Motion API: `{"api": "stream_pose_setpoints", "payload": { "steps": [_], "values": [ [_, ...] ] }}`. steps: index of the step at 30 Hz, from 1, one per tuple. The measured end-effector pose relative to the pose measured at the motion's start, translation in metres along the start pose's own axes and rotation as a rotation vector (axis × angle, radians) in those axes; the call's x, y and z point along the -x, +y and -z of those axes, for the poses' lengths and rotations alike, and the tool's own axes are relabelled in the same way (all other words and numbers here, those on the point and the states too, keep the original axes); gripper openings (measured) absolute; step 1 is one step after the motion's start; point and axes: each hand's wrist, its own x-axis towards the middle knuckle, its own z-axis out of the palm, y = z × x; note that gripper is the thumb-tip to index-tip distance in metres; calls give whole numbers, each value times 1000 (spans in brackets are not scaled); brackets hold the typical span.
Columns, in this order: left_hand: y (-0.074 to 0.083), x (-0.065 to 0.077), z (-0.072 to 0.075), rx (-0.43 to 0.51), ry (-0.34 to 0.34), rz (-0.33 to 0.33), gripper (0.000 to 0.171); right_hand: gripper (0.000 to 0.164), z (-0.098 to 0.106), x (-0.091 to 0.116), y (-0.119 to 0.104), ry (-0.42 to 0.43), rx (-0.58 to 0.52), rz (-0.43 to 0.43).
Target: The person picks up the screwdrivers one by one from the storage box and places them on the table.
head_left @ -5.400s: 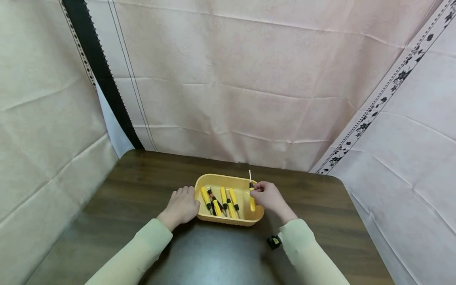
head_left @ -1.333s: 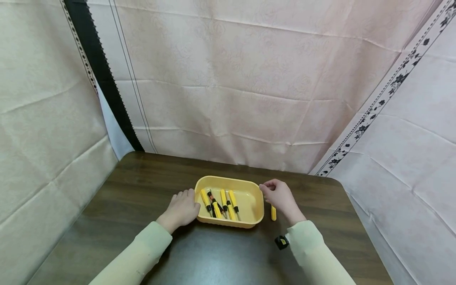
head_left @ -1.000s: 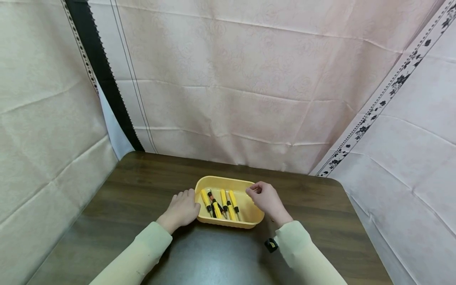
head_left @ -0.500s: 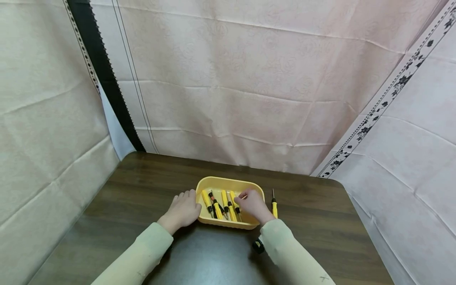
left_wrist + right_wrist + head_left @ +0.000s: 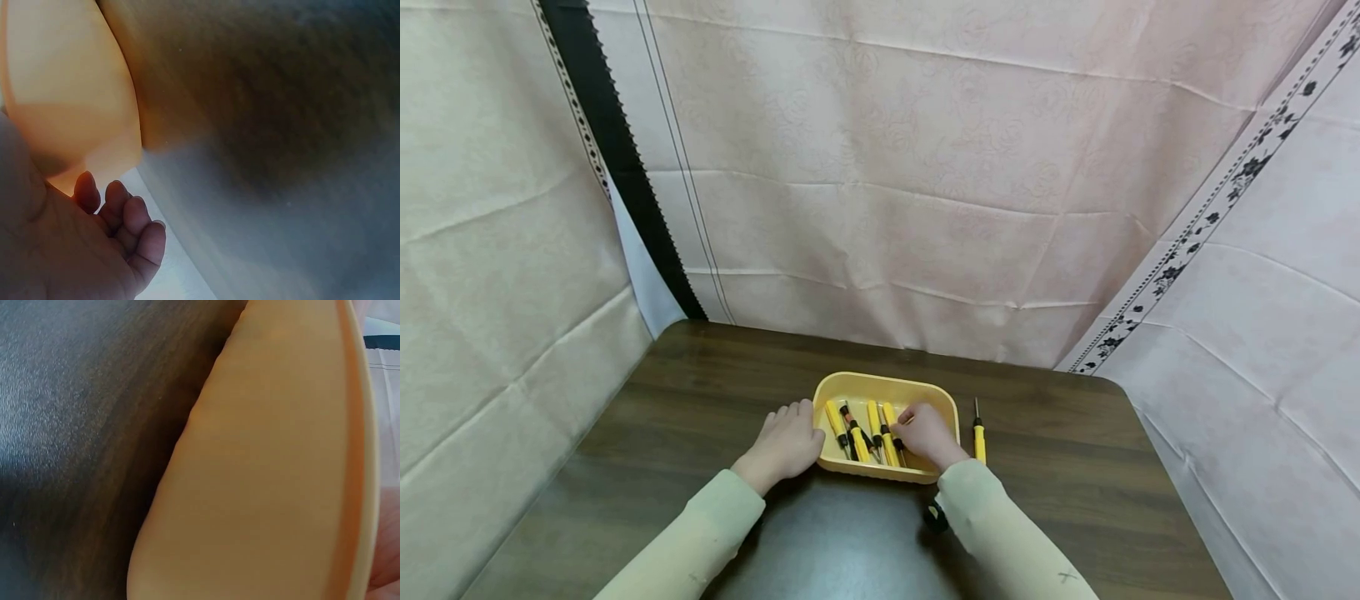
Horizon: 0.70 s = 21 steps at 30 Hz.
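Note:
A yellow plastic tray (image 5: pixel 936 398) holds several small screwdrivers with yellow handles and black collars. My left hand (image 5: pixel 784 443) rests against the tray's left end; in the left wrist view its fingers (image 5: pixel 136 215) are loosely bent beside the tray wall (image 5: pixel 75 75). Inside the tray's right half, my right hand (image 5: pixel 928 433) pinches the rightmost screwdriver (image 5: pixel 890 412) by its handle, which its fingertips partly cover. Another screwdriver (image 5: pixel 979 437) lies on the table just right of the tray, shaft pointing away. The right wrist view shows mostly the tray's outer wall (image 5: pixel 275 456), with the fingers hidden.
The dark wooden table (image 5: pixel 715 367) has rounded far corners. Pale cloth (image 5: pixel 880 167) hangs behind it and along both sides. A small black device (image 5: pixel 935 517) sits at my right wrist.
My right hand has set one screwdriver down right of the tray, then moved left back into the tray to another one. My left hand stays at the tray's left end.

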Motion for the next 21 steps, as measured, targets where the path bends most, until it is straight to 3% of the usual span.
{"api": "stream_pose_setpoints", "payload": {
  "steps": [21],
  "values": [
    [-2,-1,-3,5,5,2,34,12,-3,-1,-3,-34,70,-1]
  ]
}}
